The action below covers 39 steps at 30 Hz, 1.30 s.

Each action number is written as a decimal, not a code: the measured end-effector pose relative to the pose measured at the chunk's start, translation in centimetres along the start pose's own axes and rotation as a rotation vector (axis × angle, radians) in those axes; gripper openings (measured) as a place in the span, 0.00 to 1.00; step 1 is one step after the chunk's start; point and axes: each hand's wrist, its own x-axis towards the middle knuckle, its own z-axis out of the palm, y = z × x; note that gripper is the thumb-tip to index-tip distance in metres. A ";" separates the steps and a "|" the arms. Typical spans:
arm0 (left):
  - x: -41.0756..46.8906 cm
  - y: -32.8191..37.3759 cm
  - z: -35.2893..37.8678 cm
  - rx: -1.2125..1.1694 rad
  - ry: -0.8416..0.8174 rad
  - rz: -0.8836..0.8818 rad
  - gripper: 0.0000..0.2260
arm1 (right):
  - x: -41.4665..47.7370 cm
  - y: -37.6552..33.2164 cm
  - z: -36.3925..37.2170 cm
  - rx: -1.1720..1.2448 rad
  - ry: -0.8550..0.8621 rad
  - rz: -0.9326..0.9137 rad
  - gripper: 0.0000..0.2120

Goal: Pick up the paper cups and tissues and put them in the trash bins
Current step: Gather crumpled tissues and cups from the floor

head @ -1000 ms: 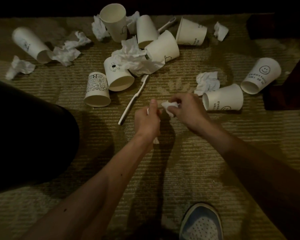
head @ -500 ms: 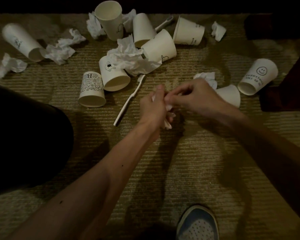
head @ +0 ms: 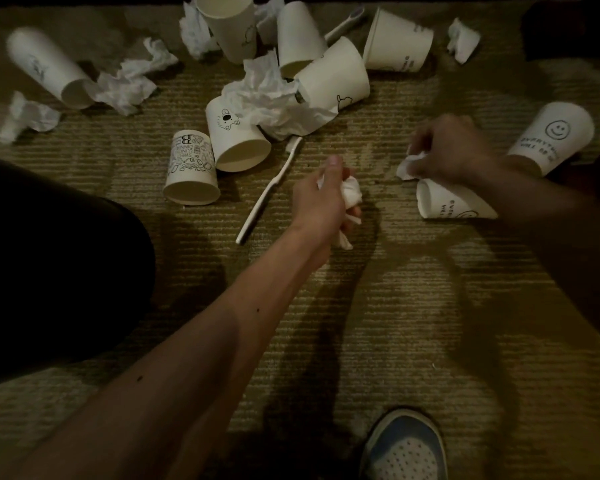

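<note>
My left hand (head: 321, 202) grips crumpled white tissues (head: 352, 195) above the carpet, near the middle. My right hand (head: 454, 150) is further right, its fingers curled on another crumpled tissue (head: 406, 167) lying on the floor. Just below that hand a paper cup (head: 451, 204) lies on its side, and a smiley-face cup (head: 551, 136) lies to its right. Several more paper cups, such as the printed one (head: 191, 168) and the bear one (head: 238, 136), lie scattered at the back among tissues like the big one (head: 274, 98).
A white toothbrush (head: 269, 192) lies left of my left hand. A large black shape (head: 49, 265) fills the left side. My shoe (head: 404, 445) stands at the bottom edge. A dark object (head: 575, 29) sits at the far right. The carpet (head: 395, 323) in front is bare.
My right hand passed a tissue to my left hand, then moved right to the tissue beside the tipped cup. My left hand now holds more tissue.
</note>
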 end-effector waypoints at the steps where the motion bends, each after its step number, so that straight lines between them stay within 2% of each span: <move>1: 0.0 0.0 -0.1 -0.007 -0.004 -0.004 0.16 | 0.0 -0.1 0.0 0.022 0.001 0.005 0.13; 5: 0.0 0.3 -1.2 -0.018 0.026 -0.007 0.18 | -0.9 -2.2 0.3 0.384 -0.021 0.033 0.07; 9: -0.3 0.8 -2.3 -0.012 0.062 0.018 0.20 | -3.6 -6.5 1.3 0.747 -0.118 -0.022 0.07; 11: -0.6 1.1 -2.7 -0.041 0.034 0.004 0.23 | -4.7 -8.3 2.1 0.836 -0.164 -0.066 0.06; 14: -0.9 1.7 -3.5 -0.051 0.022 0.003 0.26 | -5.5 -10.5 3.0 0.810 -0.237 -0.128 0.06; 17: -0.9 1.8 -4.7 -0.050 0.104 0.051 0.21 | -5.0 -11.7 3.1 0.801 -0.263 -0.140 0.09; 19: -0.7 1.9 -5.8 -0.075 0.155 0.071 0.18 | -4.0 -12.6 2.9 0.799 -0.173 -0.168 0.08; 21: -0.5 2.1 -6.9 -0.088 0.219 0.071 0.16 | -2.7 -13.4 2.7 0.664 0.062 -0.232 0.04; 23: -0.4 2.4 -7.8 -0.105 0.264 0.070 0.16 | -1.6 -14.0 2.8 0.483 0.245 -0.308 0.13; 24: -0.4 2.5 -8.1 -0.124 0.273 0.073 0.16 | -1.1 -14.4 3.0 0.424 0.269 -0.355 0.19; 27: -0.5 2.9 -8.6 -0.173 0.273 0.097 0.15 | 0.2 -15.3 3.6 0.306 0.166 -0.438 0.31; 29: -0.6 3.1 -8.9 -0.175 0.271 0.111 0.16 | 1.1 -15.6 4.4 0.262 0.094 -0.405 0.32; 35: -0.9 3.4 -9.8 -0.096 0.296 0.101 0.18 | 1.2 -14.9 5.4 0.344 0.094 -0.271 0.20; 39: -1.0 3.9 -9.9 -0.118 0.312 0.106 0.18 | -0.1 -13.8 3.8 0.520 0.145 -0.247 0.11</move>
